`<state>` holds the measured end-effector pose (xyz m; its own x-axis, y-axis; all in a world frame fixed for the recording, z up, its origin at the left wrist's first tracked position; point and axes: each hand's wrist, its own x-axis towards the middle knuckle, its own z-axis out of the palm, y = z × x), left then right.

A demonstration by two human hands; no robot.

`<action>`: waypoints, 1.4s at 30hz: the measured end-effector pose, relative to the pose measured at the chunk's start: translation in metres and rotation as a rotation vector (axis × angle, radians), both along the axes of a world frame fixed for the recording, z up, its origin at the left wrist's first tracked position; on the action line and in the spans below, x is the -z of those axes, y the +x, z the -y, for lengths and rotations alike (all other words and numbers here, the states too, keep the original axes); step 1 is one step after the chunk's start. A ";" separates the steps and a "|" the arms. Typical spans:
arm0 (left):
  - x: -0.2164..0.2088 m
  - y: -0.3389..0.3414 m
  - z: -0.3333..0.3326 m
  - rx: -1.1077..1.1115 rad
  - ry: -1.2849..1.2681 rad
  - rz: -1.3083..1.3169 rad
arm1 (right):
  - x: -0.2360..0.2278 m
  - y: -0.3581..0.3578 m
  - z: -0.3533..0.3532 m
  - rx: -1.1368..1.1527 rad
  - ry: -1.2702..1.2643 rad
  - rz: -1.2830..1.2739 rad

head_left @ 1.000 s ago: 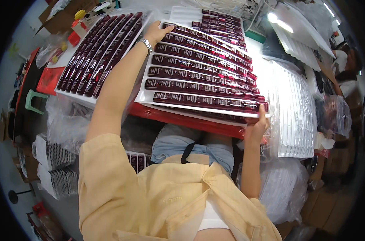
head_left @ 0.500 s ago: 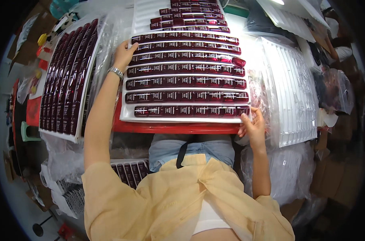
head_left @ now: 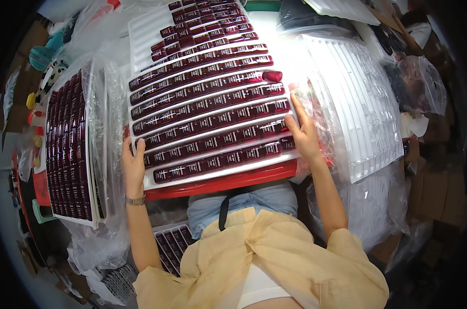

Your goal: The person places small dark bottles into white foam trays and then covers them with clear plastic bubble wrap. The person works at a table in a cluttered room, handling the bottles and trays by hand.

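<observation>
A white tray (head_left: 192, 186) lies in front of me, packed with rows of small dark red bottles (head_left: 207, 123) with pale printing. My left hand (head_left: 134, 162) grips the tray's near left edge, its thumb up by the row ends. At the right edge, my right hand (head_left: 304, 135) holds the tray with the thumb over the row ends and the fingers along the outside. One bottle (head_left: 272, 76) at the right end of a row sits turned, showing a plain, brighter red side. In the nearest row, a narrow gap shows near the right end.
Behind lies another white tray (head_left: 141, 44) with partly filled rows. A full tray (head_left: 68, 149) stands at the left beside clear plastic wrap (head_left: 110, 113). Empty ribbed trays (head_left: 364, 108) lie at the right. Under the front tray shows a red surface (head_left: 228, 181).
My left hand has come down from the tray's far left corner to its near left edge. My right hand has moved farther up the right edge. The tray now appears slanted in view.
</observation>
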<state>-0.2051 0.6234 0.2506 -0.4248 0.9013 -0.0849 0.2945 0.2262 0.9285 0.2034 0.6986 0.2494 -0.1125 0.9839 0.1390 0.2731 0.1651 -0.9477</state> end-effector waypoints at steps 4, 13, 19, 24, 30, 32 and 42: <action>0.000 0.002 0.002 -0.010 0.079 -0.008 | 0.006 -0.008 0.004 0.064 -0.003 0.031; -0.015 0.031 -0.002 -0.068 0.076 -0.905 | -0.022 0.040 0.024 -0.020 0.092 0.681; -0.064 0.159 -0.026 0.336 0.473 -0.675 | -0.015 0.069 0.065 0.115 0.138 0.785; -0.054 0.254 -0.055 0.729 0.644 -0.517 | -0.037 0.056 0.064 0.319 0.157 0.562; -0.038 0.324 -0.073 0.839 0.310 -1.091 | -0.015 0.058 0.073 0.376 0.121 0.532; -0.030 0.326 -0.075 0.798 0.314 -1.127 | -0.028 0.063 0.085 0.569 0.039 0.217; -0.060 0.320 -0.065 0.819 0.457 -0.668 | -0.048 0.083 0.089 0.243 0.316 0.521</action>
<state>0.1147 0.6882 0.3110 0.4649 0.8163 0.3428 0.6618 -0.5776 0.4779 0.2867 0.6094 0.2978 -0.0231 0.9103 0.4133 0.7480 0.2900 -0.5969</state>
